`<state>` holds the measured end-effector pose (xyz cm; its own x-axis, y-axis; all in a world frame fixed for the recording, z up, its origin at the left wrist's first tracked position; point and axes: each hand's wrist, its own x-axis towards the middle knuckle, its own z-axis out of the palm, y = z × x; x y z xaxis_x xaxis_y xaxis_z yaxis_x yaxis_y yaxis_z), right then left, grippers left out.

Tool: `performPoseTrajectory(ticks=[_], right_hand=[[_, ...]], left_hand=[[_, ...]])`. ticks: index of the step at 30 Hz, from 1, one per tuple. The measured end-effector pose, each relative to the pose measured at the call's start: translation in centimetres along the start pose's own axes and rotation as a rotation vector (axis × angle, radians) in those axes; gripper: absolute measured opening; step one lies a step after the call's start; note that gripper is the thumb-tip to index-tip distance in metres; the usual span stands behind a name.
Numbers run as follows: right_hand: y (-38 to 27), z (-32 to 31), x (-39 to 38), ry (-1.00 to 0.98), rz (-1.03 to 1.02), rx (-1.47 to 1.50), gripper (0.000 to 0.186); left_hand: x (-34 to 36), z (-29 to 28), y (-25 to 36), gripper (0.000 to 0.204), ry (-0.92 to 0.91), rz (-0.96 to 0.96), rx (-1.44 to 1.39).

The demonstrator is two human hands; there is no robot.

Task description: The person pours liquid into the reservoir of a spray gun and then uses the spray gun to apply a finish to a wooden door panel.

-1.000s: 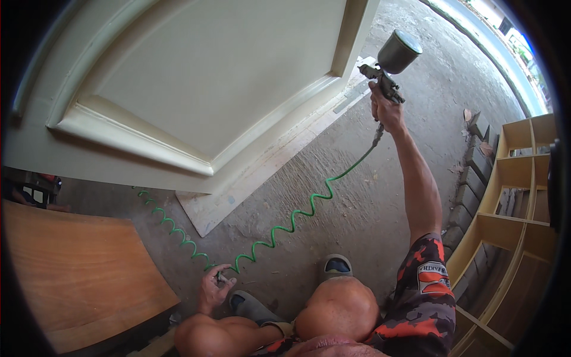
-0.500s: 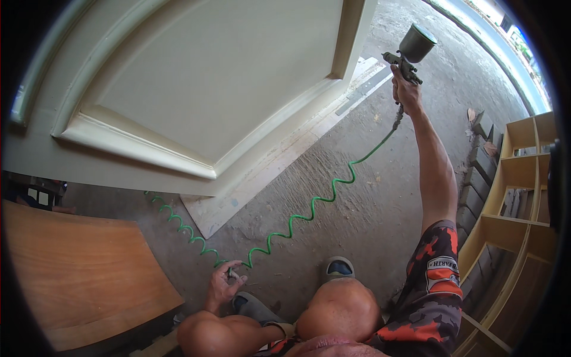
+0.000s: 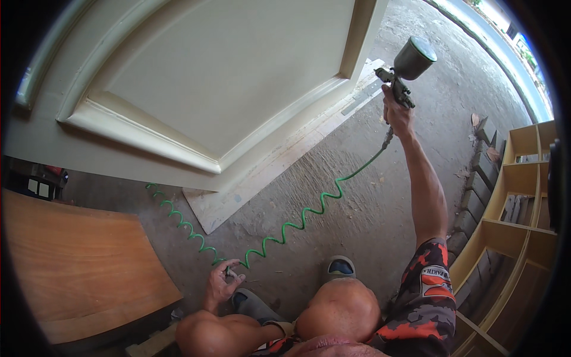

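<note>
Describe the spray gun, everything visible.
The spray gun has a dark, metal-looking body with a rounded grey cup on top, closed by a paler lid. The cup tilts rightward; its contents are hidden. The nozzle points left, toward the cream panelled door, without touching it. The right hand grips the handle; trigger position is unclear. Below, a metal-looking fitting joins it to a green coiled hose. No spray is discernible.

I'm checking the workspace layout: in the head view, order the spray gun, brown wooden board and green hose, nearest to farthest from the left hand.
1. Green hose: right at the left hand.
2. Brown wooden board: to its left.
3. Spray gun: upper right, in the right hand.
</note>
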<state>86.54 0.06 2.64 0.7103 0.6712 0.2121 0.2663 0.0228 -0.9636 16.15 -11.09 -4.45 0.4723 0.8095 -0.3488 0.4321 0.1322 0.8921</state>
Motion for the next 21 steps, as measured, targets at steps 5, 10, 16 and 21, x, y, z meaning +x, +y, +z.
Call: performPoseTrajectory(ticks=[5, 10, 16, 21], right_hand=[[-1.5, 3.3, -4.1, -0.086, -0.029, 0.006, 0.041], [-0.8, 6.7, -7.8, -0.146, -0.082, -0.028, 0.039], [-3.9, 11.2, -14.4, -0.166, -0.176, -0.160, 0.040], [-5.8, 14.5, -19.7, -0.215, -0.130, -0.081, 0.035]], left_hand=[[-0.9, -0.8, -0.9, 0.058, 0.031, -0.005, 0.061], [-2.3, -1.3, -3.1, 0.058, 0.052, -0.061, 0.063], [-4.3, -2.5, -4.8, 0.057, 0.168, -0.039, 0.050], [-5.6, -3.7, -6.1, 0.056, 0.220, -0.082, 0.136]])
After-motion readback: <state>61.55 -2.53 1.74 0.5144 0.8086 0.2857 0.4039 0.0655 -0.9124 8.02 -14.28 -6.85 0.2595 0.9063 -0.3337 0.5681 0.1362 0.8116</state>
